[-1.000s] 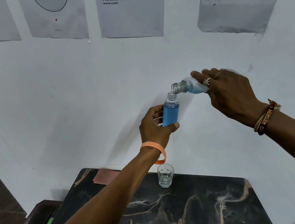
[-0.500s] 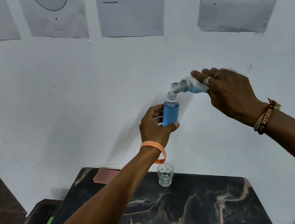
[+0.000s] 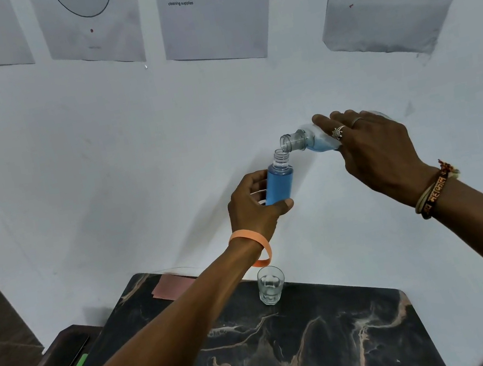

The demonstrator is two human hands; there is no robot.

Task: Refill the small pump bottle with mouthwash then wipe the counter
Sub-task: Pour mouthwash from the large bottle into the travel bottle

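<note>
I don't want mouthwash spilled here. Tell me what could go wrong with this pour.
1. The small bottle looks blue almost up to its neck, so more pouring could overflow it onto the left hand.
2. Both bottles are held in the air, and the large bottle meets only a narrow opening; a slight wobble could send liquid down onto the marble counter or the glass.

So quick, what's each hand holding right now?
Left hand: closed around the small bottle.
Right hand: closed around the tilted mouthwash bottle.

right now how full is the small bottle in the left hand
Nearly full. Blue mouthwash fills the small bottle up to its shoulder; only the clear threaded neck is empty. It is uncapped and upright in the left hand.
</note>
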